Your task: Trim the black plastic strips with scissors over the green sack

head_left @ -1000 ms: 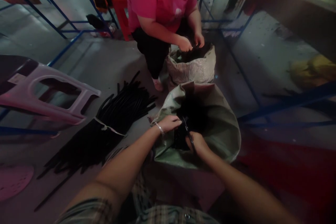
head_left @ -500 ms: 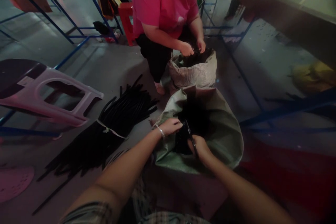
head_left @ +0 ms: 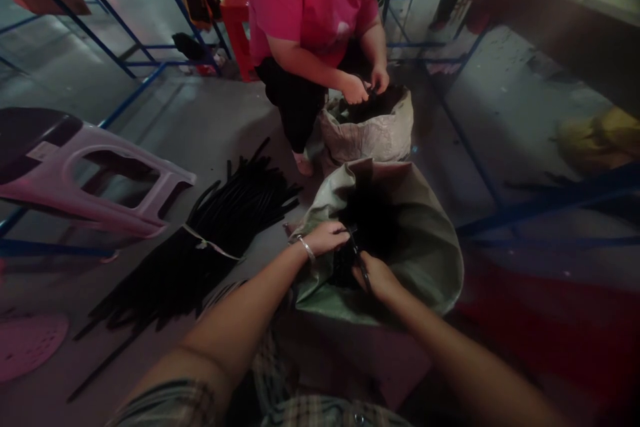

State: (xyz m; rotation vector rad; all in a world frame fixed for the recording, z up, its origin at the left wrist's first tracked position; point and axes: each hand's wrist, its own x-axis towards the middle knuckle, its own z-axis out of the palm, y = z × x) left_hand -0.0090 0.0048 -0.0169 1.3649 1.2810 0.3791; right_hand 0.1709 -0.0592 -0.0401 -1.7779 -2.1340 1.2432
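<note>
In front of me a wide green-and-grey woven sack [head_left: 430,253] stands with its mouth open, dark black material [head_left: 373,213] inside. Over its near left part, my left hand [head_left: 327,237] is closed in a pinch on a small dark piece that I cannot make out well. My right hand [head_left: 377,273] is wrapped around a pair of black-handled scissors [head_left: 361,265], whose blades point up toward the left fingertips. Left of the sack, a bundle of long black strips [head_left: 200,260], tied with a pale cord [head_left: 213,248], lies on the floor.
Opposite me a co-worker in a pink shirt [head_left: 320,27] works with both hands over a whitish sack [head_left: 367,137]. A plastic stool [head_left: 120,180] stands at left, with a red stool [head_left: 236,33] behind. Blue metal table frames [head_left: 475,147] run along the right.
The scissors have shifted slightly up and left, their blades closer to my left fingertips. The co-worker's hands have moved a little. The whole view has shifted slightly.
</note>
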